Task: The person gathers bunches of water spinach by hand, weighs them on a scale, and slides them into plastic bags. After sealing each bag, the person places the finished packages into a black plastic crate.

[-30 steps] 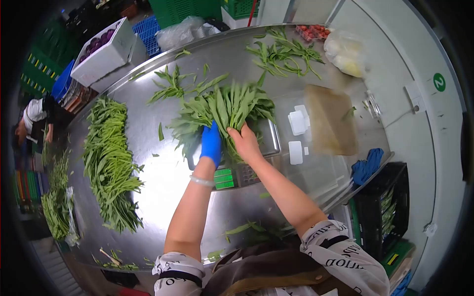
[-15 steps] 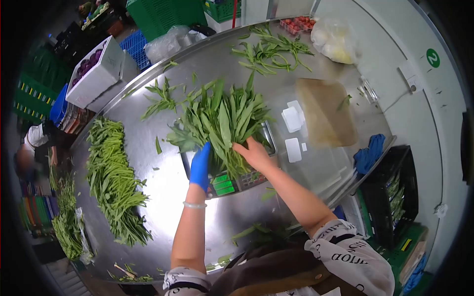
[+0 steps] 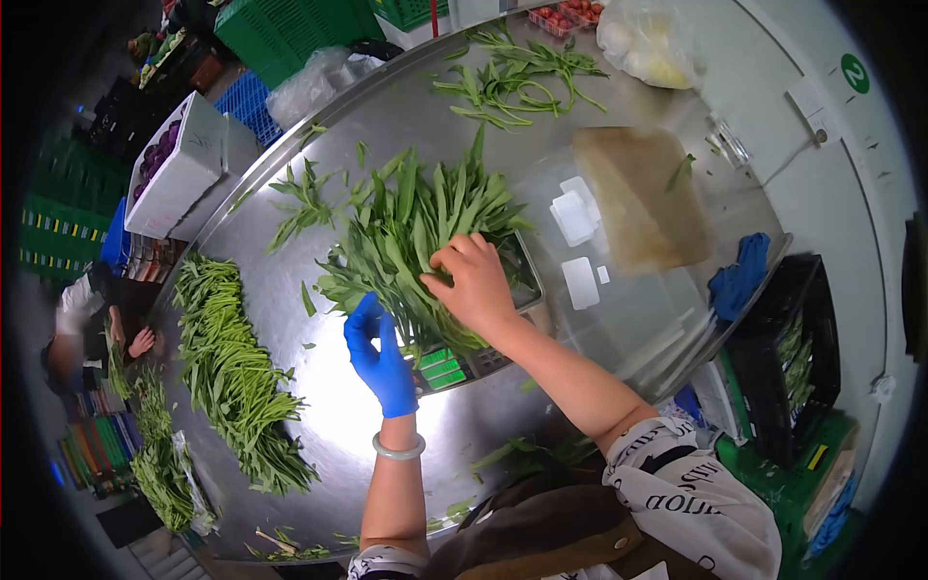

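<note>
A bunch of leafy greens [image 3: 411, 232] lies across a digital scale [image 3: 530, 280], hiding most of its pan, with the green-lit display [image 3: 442, 368] showing at the front. My left hand [image 3: 382, 356], in a blue glove, is beside the bunch's near left side, thumb and fingers apart with nothing in them. Bare, my right hand [image 3: 474, 287] is over the right part of the bunch. Its fingers are loosely bent, and a gap shows between thumb and forefinger.
Left of the scale runs a long row of greens [image 3: 237, 372]. Loose stems [image 3: 517, 77] lie at the back, near tomato punnets [image 3: 556, 19] and a plastic bag [image 3: 650, 43]. White cards [image 3: 580, 282] and a brown sheet [image 3: 643, 198] lie right. A co-worker's hand [image 3: 141, 341] is far left.
Both hands have come off the bunch's sides, leaving it on the scale. My left hand drew back toward me, and my right hand moved up over the leaves. The view shifted slightly.
</note>
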Action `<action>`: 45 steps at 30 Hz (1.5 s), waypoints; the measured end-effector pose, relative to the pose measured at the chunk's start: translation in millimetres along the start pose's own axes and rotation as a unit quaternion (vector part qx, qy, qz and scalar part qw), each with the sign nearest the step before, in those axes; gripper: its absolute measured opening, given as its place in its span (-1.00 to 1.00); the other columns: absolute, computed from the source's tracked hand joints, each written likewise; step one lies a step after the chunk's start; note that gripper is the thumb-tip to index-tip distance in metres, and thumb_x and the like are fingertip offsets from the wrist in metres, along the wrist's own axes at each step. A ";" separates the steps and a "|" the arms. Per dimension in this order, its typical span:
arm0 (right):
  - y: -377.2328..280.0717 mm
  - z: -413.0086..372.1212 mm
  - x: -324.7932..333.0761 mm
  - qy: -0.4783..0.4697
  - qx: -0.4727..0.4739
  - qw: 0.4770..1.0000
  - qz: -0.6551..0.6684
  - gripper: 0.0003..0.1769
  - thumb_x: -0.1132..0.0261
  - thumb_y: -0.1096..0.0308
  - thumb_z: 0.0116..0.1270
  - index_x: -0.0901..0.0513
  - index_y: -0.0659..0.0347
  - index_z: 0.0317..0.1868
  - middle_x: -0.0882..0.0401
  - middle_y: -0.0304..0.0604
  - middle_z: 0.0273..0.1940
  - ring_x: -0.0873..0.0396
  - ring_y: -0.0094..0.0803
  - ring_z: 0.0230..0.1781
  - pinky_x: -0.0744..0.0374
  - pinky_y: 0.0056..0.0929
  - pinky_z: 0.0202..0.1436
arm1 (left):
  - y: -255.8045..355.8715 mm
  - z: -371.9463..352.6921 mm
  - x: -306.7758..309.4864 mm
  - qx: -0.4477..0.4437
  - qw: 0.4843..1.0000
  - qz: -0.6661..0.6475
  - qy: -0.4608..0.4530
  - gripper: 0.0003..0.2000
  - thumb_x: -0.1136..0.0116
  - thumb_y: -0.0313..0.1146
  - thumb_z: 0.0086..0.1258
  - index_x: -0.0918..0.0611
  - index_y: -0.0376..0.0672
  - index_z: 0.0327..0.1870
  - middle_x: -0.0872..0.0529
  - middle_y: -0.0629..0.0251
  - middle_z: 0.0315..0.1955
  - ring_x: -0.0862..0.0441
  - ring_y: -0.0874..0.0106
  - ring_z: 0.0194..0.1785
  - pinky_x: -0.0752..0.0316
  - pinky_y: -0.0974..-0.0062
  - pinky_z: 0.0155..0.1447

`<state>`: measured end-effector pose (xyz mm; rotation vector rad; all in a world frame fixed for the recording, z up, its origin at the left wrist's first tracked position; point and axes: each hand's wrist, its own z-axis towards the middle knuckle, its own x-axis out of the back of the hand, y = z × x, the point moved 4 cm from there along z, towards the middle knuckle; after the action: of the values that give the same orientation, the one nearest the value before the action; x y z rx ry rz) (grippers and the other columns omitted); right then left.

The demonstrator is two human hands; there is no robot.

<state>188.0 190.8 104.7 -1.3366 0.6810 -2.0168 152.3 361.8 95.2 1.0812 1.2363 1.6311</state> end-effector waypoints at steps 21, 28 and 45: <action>-19.7 -19.1 -8.3 0.079 0.134 0.987 0.038 -0.84 -0.33 0.51 0.07 -0.56 0.22 -0.31 -0.57 -0.20 -0.38 -0.53 -0.28 -0.33 -0.42 -0.34 -0.21 | 22.0 38.9 14.0 0.026 0.988 -0.095 0.115 -0.84 -0.10 -0.47 0.37 -0.66 -0.25 -0.11 -0.66 0.40 -0.37 -0.36 0.66 -0.47 -0.28 0.66 -0.39; 3.1 -6.5 18.8 0.008 0.026 0.990 0.139 -0.62 -0.34 0.33 0.19 -0.52 0.24 0.01 -0.61 -0.09 -0.15 -0.53 -0.18 -0.06 -0.44 -0.28 0.10 | 43.6 31.8 90.9 -0.028 0.984 -0.044 0.171 -0.88 -0.10 -0.52 0.35 -0.67 -0.28 -0.20 -0.58 0.41 -0.49 -0.37 0.64 -0.45 -0.29 0.65 -0.28; 301.1 -104.3 109.0 -0.107 -0.061 0.841 -0.527 -0.75 -0.20 0.34 0.17 -0.47 0.21 -0.14 -0.61 -0.07 -0.31 -0.63 -0.04 -0.34 -0.61 -0.18 -0.34 | -143.4 -206.9 58.1 0.141 0.946 0.226 -0.185 -0.69 -0.21 -0.44 0.25 -0.58 -0.19 0.03 -0.66 0.15 -0.20 -0.61 0.29 -0.13 -0.49 0.40 0.02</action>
<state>122.0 -84.3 -78.2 -2.2953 -0.1267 -2.5502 -46.9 385.2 -67.5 1.8676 1.0339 1.4959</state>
